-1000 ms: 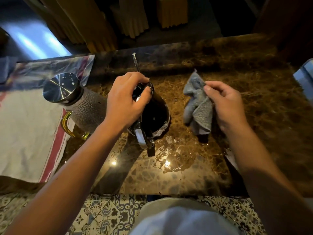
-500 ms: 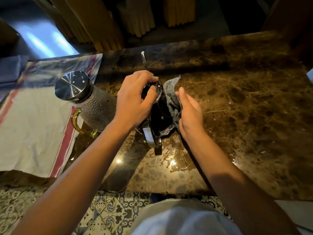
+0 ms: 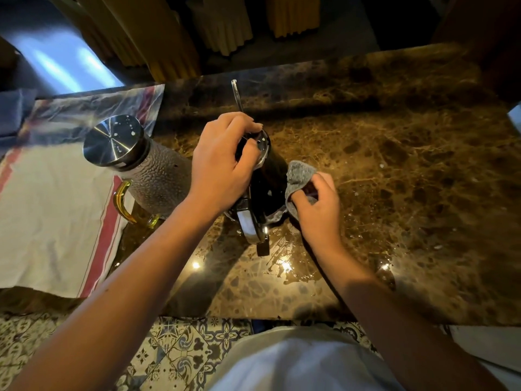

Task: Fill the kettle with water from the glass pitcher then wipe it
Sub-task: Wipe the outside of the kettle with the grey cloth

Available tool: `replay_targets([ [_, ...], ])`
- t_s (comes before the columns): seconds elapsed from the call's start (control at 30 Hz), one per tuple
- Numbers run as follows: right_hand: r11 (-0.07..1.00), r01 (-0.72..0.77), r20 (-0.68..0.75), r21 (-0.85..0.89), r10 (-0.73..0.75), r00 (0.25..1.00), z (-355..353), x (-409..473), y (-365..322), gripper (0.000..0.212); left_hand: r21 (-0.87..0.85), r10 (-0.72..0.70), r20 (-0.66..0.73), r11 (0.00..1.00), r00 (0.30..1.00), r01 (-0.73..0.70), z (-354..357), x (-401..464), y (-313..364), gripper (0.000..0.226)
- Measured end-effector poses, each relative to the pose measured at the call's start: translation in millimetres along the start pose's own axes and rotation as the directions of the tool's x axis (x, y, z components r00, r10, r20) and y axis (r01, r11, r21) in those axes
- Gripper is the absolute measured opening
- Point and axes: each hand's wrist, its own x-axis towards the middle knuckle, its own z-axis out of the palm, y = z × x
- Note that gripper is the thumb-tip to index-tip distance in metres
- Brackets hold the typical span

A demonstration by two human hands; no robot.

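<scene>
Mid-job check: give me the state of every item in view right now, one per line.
kettle: upright on the counter, lid on
left hand: gripping the kettle's top
right hand: pressing the cloth to the kettle's side
grey cloth: bunched against the kettle
glass pitcher: upright, steel lid on
counter: wet near the kettle
striped towel: spread flat
</scene>
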Motion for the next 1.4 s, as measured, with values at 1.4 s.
replay_targets([
  [1.4, 0.925, 0.234, 0.080, -0.298, -0.220, 0.972, 13, -48, 6, 0.013, -0.001, 0.025, 0.030, 1.000, 0.999, -0.025, 0, 0, -2, 0.030],
])
